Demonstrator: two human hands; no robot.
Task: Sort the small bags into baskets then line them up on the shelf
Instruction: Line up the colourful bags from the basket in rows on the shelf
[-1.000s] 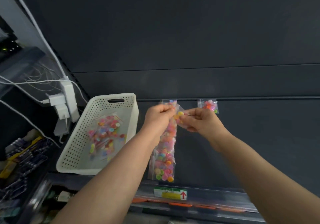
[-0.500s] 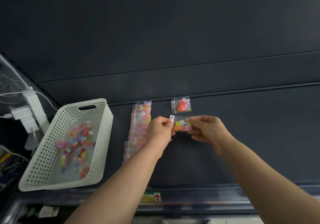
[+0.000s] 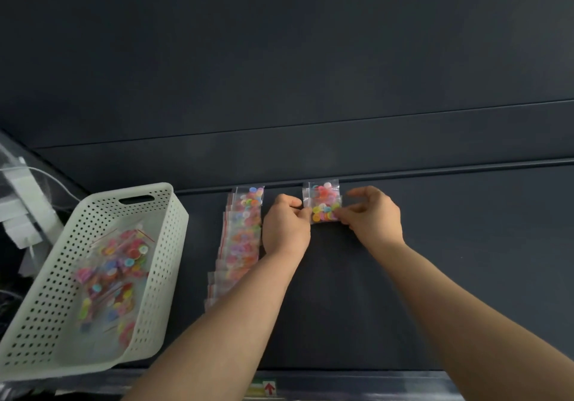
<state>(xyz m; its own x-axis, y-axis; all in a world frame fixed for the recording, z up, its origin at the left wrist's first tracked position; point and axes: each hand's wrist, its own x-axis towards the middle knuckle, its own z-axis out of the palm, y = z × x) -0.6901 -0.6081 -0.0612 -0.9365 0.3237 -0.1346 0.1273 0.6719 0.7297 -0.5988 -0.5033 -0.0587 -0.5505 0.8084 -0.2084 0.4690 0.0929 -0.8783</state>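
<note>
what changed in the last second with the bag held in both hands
The left hand and right hand carried the small bag rightward, away from the long row of bags, then back across the shelf until it overlaps the front edge of the lone bag. Both hands still pinch its side edges. The row, the lone bag and the white basket with its bags stayed put.

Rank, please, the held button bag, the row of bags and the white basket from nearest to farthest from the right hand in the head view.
1. The held button bag: pinched by the right hand.
2. The row of bags: farther left, past the left hand.
3. The white basket: far left.
</note>
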